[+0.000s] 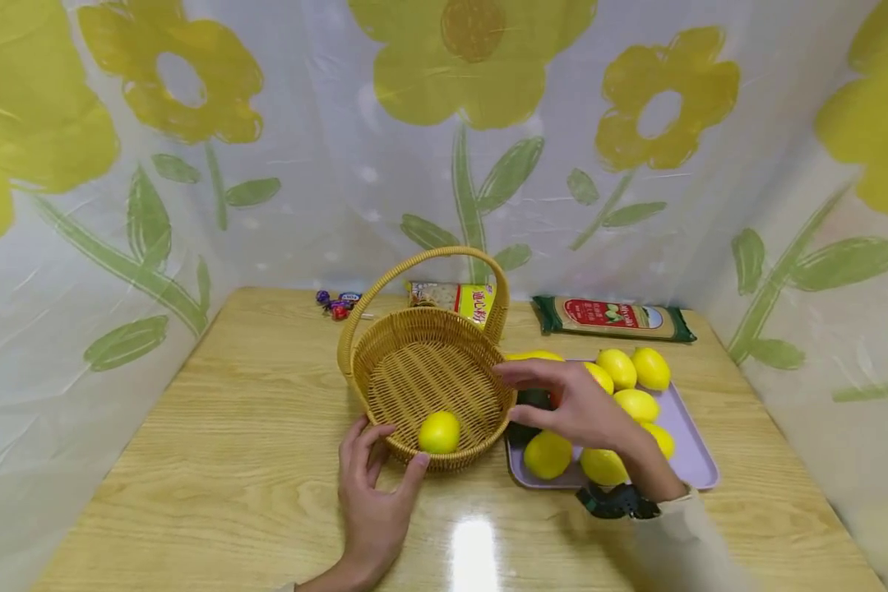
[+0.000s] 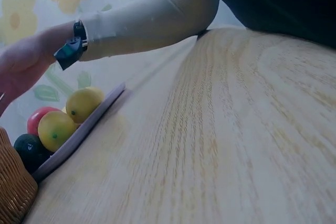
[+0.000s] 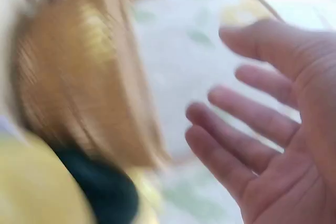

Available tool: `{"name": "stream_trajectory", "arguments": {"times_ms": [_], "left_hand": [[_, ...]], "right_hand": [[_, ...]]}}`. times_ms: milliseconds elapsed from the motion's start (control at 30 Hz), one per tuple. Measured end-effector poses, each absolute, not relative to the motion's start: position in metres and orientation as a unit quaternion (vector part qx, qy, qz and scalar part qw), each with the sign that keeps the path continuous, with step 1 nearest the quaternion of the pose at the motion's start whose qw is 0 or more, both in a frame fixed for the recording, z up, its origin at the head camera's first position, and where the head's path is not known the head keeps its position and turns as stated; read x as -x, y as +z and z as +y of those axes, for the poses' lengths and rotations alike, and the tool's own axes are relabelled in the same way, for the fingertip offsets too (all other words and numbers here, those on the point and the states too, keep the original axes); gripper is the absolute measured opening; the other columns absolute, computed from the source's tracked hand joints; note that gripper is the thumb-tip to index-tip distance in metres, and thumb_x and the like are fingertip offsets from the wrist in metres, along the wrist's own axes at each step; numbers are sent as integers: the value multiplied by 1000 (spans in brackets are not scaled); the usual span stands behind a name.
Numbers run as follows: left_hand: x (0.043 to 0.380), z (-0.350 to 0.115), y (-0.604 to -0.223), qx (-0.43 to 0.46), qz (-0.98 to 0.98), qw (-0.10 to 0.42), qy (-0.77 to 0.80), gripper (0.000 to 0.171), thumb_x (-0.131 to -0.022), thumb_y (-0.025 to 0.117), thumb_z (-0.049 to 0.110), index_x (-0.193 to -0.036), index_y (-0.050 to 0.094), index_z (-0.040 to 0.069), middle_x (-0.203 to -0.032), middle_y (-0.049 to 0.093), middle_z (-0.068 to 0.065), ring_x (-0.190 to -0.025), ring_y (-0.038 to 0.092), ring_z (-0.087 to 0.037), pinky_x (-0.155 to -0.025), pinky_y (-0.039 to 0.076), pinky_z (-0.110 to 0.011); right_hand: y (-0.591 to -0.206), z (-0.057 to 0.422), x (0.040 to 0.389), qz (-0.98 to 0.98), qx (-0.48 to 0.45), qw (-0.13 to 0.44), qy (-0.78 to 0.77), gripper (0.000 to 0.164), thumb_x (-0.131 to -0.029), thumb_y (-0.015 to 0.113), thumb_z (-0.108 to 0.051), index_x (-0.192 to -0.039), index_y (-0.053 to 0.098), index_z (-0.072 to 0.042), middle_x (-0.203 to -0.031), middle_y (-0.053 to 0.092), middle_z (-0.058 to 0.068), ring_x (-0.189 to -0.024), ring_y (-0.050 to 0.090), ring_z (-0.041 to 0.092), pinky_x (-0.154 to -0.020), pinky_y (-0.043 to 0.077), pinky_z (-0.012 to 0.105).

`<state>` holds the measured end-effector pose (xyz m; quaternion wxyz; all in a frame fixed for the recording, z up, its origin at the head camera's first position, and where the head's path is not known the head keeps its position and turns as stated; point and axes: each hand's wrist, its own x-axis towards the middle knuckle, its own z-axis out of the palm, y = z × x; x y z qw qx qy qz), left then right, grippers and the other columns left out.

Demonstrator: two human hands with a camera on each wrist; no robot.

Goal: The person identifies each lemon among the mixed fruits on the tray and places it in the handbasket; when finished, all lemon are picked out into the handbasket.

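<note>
A woven wicker basket [image 1: 414, 370] with a tall arched handle stands mid-table in the head view. One lemon [image 1: 440, 432] lies inside it, against the front wall. My left hand [image 1: 373, 503] grips the basket's front-left rim, thumb at the front edge and fingers along the left side. Over the basket's right rim hovers my right hand [image 1: 580, 411], fingers spread apart from the thumb and nothing between them, as the right wrist view also shows. To the right, a lilac tray [image 1: 696, 460] bears several lemons [image 1: 548, 455], a dark green avocado-like fruit [image 1: 521, 432] and a red fruit [image 2: 39, 119].
Behind the basket lies a yellow-and-clear food packet [image 1: 474, 302]. A long green-ended packet with a red label [image 1: 614, 319] lies at the back right. Wrapped lollipops [image 1: 339, 308] sit at the back left. Flower-printed curtains [image 1: 303, 205] enclose the wooden table [image 1: 229, 460].
</note>
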<state>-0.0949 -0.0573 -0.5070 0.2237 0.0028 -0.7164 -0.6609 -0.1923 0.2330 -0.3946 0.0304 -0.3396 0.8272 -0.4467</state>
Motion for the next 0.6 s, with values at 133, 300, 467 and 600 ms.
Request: {"name": "stream_trajectory", "arguments": {"times_ms": [133, 300, 467, 600], "left_hand": [[95, -58, -508, -3, -711, 226, -666, 55, -90, 90, 7, -137, 62, -2, -170, 34, -21, -154, 41, -50, -125, 44, -35], [94, -59, -508, -7, -710, 225, -668, 55, -90, 90, 6, -136, 63, -1, -169, 34, -20, -153, 42, -49, -123, 45, -26], [95, -59, -509, -7, -707, 225, -670, 54, -89, 91, 5, -135, 64, -2, -166, 36, -21, -155, 39, -47, -122, 47, -23], [96, -58, -509, -5, -709, 230, -667, 53, -88, 92, 5, -133, 64, -3, -164, 36, -24, -154, 39, -48, -120, 49, -23]], "right_hand": [[-385, 292, 206, 822, 304, -37, -480, 46, -99, 78, 1, -144, 70, -6, -142, 74, 5, -126, 72, 15, -111, 61, 29], [-392, 364, 218, 786, 240, -91, -562, 42, -102, 67, 12, -144, 62, 11, -138, 76, 6, -123, 73, 8, -104, 59, 15], [-415, 413, 222, 780, 141, -122, -597, 42, -105, 68, 5, -145, 60, 13, -132, 78, -3, -119, 73, 4, -99, 59, 10], [-434, 436, 224, 828, 70, -122, -543, 48, -106, 73, -8, -149, 60, 8, -128, 75, -20, -116, 70, -4, -95, 56, 4]]}}
